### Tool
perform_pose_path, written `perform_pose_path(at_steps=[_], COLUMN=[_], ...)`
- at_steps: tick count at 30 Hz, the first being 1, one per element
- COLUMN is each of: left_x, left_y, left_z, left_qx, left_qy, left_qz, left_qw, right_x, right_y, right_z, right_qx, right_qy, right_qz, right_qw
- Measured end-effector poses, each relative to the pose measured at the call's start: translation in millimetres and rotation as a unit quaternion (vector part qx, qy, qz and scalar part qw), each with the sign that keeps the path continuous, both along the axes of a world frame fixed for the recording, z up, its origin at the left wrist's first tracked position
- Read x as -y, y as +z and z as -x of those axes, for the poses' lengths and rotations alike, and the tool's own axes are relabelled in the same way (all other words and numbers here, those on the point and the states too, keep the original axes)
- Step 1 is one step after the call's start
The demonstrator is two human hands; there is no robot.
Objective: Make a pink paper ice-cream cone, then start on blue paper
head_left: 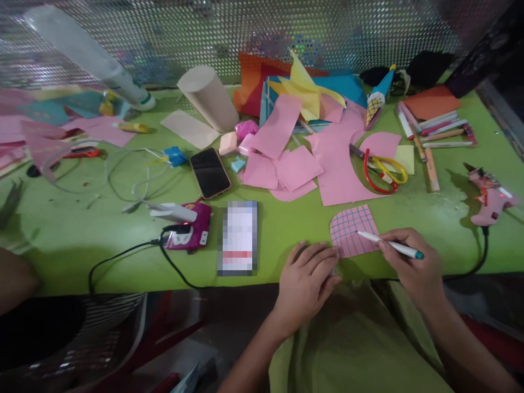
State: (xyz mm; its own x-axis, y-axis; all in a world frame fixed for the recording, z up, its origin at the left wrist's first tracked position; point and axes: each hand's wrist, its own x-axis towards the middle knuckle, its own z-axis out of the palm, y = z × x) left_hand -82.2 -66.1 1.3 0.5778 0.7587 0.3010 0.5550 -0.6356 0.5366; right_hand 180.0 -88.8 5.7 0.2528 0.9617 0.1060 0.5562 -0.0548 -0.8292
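A pink paper piece [352, 232] with a rounded left side lies on the green table, crossed by dark grid lines. Between the fingers of my right hand [413, 265] is a white felt-tip pen [391, 245] with a green end. Its tip points left and rests at the middle of the grid. My left hand [309, 275] lies palm down at the table's front edge, fingers stretched, the fingertips at the paper's lower left edge. Scissors [382, 169] with red and yellow handles lie behind the paper, on a larger pink sheet [344, 164].
A glue gun [489, 196] with a cord stands at the right. Several pens [444, 128] lie behind it. Two phones [210, 172] and a purple power adapter [190, 226] with cables are at centre left. A paper roll [208, 98] lies farther back. Another person's arm [16, 278] shows at far left.
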Motion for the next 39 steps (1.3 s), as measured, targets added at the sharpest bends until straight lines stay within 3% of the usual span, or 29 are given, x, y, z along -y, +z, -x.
perform_pose_path(at_steps=[9,39], left_x=[-0.5,4.3], left_y=[-1.9,2.8], left_z=[-0.4,1.4], left_qx=[0.011,0.001], left_qy=[-0.003,-0.010], left_qz=[-0.010,-0.007], left_qw=[1.000,1.000], right_x=[0.3,1.1], right_y=[0.2,-8.2], right_z=[-12.8,-17.2], right_qx=[-0.013,-0.065], right_qy=[-0.076,-0.117], right_qz=[-0.020,-0.008], right_qw=[0.997,0.991])
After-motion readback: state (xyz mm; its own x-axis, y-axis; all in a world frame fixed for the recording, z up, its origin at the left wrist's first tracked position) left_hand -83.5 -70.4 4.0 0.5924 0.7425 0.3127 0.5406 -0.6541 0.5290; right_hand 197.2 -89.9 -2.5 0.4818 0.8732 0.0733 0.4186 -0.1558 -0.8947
